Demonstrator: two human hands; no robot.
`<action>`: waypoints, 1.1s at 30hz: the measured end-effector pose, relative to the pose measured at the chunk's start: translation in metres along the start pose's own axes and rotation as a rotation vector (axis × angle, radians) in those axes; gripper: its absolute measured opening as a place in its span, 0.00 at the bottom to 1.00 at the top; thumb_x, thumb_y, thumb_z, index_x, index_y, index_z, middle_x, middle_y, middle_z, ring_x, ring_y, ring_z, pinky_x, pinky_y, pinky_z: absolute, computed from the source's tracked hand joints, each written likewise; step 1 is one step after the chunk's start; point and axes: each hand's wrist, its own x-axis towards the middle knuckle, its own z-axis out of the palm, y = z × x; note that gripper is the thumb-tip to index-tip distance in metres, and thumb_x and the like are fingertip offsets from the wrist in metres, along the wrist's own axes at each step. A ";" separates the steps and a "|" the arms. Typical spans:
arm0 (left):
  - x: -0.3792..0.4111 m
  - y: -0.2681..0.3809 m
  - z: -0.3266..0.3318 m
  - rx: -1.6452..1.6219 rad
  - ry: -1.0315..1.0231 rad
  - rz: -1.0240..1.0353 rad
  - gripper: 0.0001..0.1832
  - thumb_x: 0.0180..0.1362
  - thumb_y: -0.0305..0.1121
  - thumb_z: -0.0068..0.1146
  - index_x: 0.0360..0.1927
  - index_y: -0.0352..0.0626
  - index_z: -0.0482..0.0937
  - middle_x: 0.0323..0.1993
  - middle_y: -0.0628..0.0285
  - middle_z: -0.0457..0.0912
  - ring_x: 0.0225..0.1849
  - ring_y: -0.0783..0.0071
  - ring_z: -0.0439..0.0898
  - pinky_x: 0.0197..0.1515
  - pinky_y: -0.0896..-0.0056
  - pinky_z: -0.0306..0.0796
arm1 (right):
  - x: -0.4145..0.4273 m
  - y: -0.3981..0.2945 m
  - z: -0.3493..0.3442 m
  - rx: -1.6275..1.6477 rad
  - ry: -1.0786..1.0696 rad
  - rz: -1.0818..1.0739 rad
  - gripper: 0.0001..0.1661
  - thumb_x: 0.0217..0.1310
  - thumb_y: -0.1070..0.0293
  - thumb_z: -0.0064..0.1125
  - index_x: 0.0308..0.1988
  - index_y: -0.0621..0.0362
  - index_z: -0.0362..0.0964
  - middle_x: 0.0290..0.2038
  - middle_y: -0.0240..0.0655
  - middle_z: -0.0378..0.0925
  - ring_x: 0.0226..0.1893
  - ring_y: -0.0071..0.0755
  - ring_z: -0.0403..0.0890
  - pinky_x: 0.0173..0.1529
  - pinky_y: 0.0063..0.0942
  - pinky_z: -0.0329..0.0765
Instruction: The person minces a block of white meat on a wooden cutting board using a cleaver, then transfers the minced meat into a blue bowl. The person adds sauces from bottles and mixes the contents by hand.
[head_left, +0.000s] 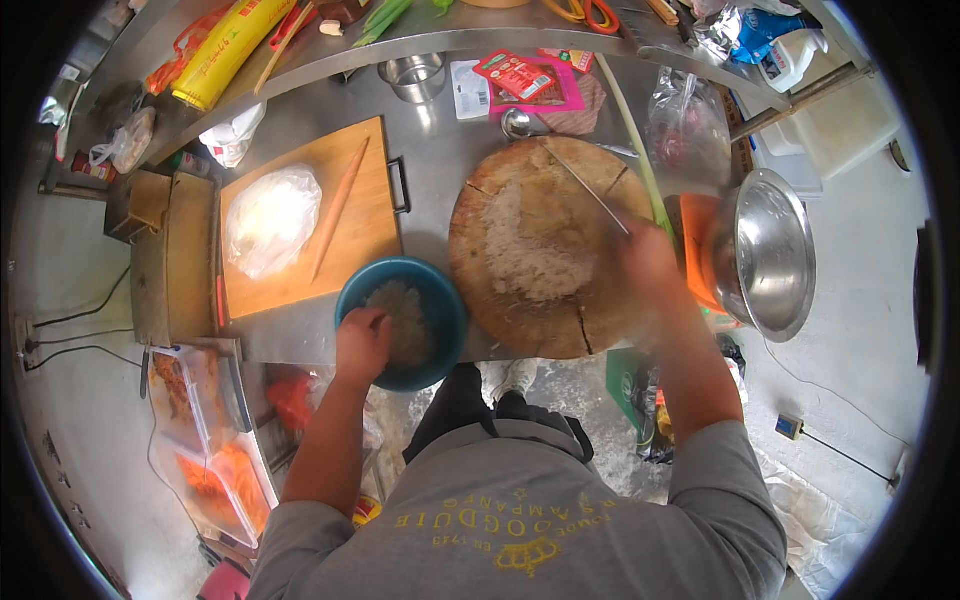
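Note:
A round wooden chopping block (555, 322) bears finely chopped pale food (532, 259). My right hand (651, 251), somewhat blurred, is closed around the handle of a knife (589, 189) over the block's right part; the blade is seen edge-on, slanting up to the left. To the left of the block, a teal bowl (450, 296) holds more pale, shredded-looking food (409, 322). My left hand (365, 341) is at the bowl's left rim, its fingers bent inward over the inside; whether they grip the rim or some food cannot be told.
On a wooden board (360, 255) at left lie a rolling pin (341, 210) and a plastic-wrapped pale mass (271, 217). A steel basin (776, 255) stands right of the block. Behind it are a ladle (516, 124), a long green onion (626, 109) and a steel pot (416, 77). A raised shelf (480, 41) crosses the back.

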 end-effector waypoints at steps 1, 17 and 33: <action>0.000 -0.001 0.001 0.002 0.005 -0.002 0.08 0.58 0.31 0.62 0.37 0.39 0.85 0.33 0.49 0.84 0.37 0.49 0.83 0.43 0.55 0.77 | 0.010 0.001 0.009 -0.026 0.011 -0.046 0.24 0.55 0.75 0.58 0.55 0.57 0.78 0.46 0.52 0.82 0.47 0.58 0.82 0.53 0.45 0.79; -0.007 -0.004 0.003 0.007 0.061 0.002 0.07 0.58 0.30 0.62 0.36 0.39 0.85 0.34 0.49 0.84 0.38 0.50 0.84 0.44 0.56 0.78 | 0.034 -0.014 0.026 -0.078 -0.348 -0.273 0.32 0.50 0.79 0.61 0.56 0.41 0.80 0.41 0.38 0.79 0.44 0.49 0.81 0.49 0.41 0.79; -0.014 0.047 0.004 0.274 0.055 0.230 0.09 0.58 0.34 0.61 0.37 0.40 0.85 0.42 0.54 0.84 0.45 0.47 0.81 0.51 0.49 0.75 | -0.155 0.063 -0.006 0.527 -0.175 0.240 0.03 0.66 0.74 0.59 0.37 0.60 0.72 0.28 0.32 0.74 0.23 0.25 0.74 0.26 0.27 0.70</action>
